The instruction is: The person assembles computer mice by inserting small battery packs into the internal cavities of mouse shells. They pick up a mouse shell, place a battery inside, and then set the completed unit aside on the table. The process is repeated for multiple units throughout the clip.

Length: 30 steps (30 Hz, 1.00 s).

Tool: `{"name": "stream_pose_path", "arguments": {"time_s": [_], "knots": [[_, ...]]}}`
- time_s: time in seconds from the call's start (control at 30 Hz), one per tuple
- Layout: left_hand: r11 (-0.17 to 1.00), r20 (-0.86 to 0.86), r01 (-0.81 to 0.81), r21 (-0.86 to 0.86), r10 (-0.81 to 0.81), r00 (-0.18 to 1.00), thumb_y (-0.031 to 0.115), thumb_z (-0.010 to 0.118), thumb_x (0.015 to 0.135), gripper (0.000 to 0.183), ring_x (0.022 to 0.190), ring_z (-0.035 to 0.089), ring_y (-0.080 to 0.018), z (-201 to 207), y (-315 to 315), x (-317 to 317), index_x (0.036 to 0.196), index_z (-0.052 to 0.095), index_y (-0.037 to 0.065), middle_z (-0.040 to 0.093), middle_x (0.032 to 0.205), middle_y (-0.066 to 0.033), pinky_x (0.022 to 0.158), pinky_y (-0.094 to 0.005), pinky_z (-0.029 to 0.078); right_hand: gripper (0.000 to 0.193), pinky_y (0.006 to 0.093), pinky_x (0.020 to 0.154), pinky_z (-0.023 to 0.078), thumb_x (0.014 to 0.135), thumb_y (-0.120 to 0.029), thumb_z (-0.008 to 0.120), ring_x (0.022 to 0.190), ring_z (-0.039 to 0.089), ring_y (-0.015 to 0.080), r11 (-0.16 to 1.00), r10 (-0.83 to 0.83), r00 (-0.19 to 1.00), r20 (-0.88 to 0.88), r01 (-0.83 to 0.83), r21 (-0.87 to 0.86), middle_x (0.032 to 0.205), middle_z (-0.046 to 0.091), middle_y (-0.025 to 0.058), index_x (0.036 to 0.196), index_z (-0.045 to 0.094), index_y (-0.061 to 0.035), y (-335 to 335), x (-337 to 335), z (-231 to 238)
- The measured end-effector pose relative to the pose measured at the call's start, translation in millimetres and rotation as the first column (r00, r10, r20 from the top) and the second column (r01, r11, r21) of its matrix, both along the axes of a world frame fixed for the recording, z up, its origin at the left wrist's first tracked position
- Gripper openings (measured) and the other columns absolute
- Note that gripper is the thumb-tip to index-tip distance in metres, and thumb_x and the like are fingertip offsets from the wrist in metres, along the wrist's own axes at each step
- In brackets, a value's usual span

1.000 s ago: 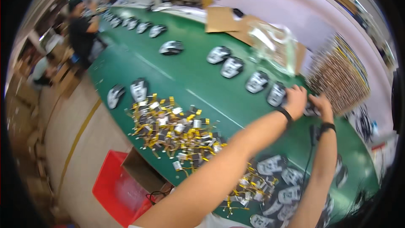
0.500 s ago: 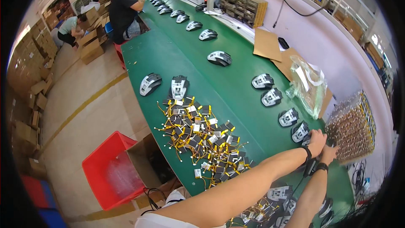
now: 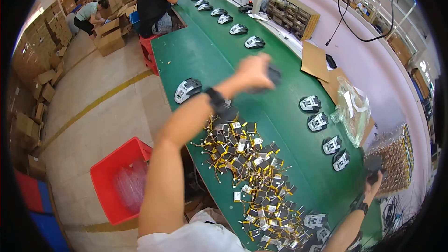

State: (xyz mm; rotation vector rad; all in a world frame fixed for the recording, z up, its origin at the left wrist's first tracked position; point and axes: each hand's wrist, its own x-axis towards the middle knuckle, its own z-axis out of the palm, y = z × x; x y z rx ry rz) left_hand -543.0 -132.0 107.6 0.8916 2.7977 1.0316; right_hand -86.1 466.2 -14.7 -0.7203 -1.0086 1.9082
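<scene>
My left hand reaches far out over the green bench, fingers closed round a dark, blurred computer mouse. At the lower right, my right hand grips a dark, smeared piece, whose kind I cannot make out, in front of a tall stack of small parts. Under my left forearm spreads a heap of small battery packs with yellow tape and thin leads. A grey-and-black mouse lies left of my left wrist. Several opened mouse bodies lie between my hands.
A row of mice runs along the bench toward a person in black. Cardboard and a clear plastic bag lie by the wall. A red bin stands on the floor at left; cables hang above.
My hands were together at the right, beside the opened mice. My left hand has swung far left and forward to a mouse; my right stays at the right, lower in view. The view has shifted.
</scene>
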Motion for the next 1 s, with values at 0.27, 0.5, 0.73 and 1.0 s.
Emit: {"name": "stream_pose_path", "arguments": {"time_s": [0.27, 0.5, 0.73, 1.0], "knots": [[0.785, -0.131, -0.566, -0.251, 0.552, 0.824, 0.037, 0.085, 0.054, 0.072, 0.1, 0.066, -0.0385, -83.5, -166.7, -110.6, 0.111, 0.056, 0.006, 0.068, 0.106, -0.0205, 0.084, -0.0459, 0.053, 0.034, 0.0259, 0.045, 0.044, 0.081, -0.014, 0.075, 0.054, 0.056, 0.0147, 0.981, 0.032, 0.959, 0.281, -0.084, 0.175, 0.069, 0.06, 0.0041, 0.109, 0.056, -0.0114, -50.1, -131.9, 32.0], [0.913, -0.1, -0.262, -0.313, 0.243, 0.965, 0.027, 0.089, 0.049, 0.089, 0.11, 0.064, -0.0344, -102.4, -228.7, -175.2, 0.127, 0.057, 0.001, 0.065, 0.119, -0.0224, 0.093, -0.0408, 0.051, 0.073, 0.0305, 0.066, 0.051, 0.075, -0.026, 0.082, 0.083, 0.063, 0.017, 0.64, -0.137, 0.713, 0.688, -0.467, 0.611, 0.101, 0.064, 0.0097, 0.137, 0.047, -0.0078, -147.9, -199.3, 104.1], [0.809, -0.1, -0.387, -0.442, 0.385, 0.918, 0.046, 0.089, 0.059, 0.107, 0.128, 0.047, -0.042, -99.4, -209.5, -138.8, 0.149, 0.036, 0.022, 0.044, 0.142, -0.0201, 0.103, -0.0547, 0.042, 0.066, 0.0374, 0.094, 0.05, 0.077, -0.037, 0.08, 0.107, 0.064, 0.0253, 0.163, 0.03, 0.638, 0.769, -0.763, 0.626, 0.117, 0.065, 0.0178, 0.129, 0.055, -0.0031, -304.6, -309.3, 103.1], [0.769, -0.21, -0.407, -0.493, 0.349, 0.913, 0.044, 0.079, 0.075, 0.075, 0.126, 0.049, -0.0367, -116.0, -213.6, -112.7, 0.142, 0.046, 0.031, 0.055, 0.134, -0.0123, 0.102, -0.065, 0.037, 0.066, 0.0504, 0.095, 0.048, 0.084, -0.039, 0.07, 0.108, 0.057, 0.0474, 0.096, 0.103, 0.594, 0.798, -0.805, 0.586, 0.127, 0.05, 0.0292, 0.136, 0.045, -0.0085, -527.7, -462.9, -1.1]]}}
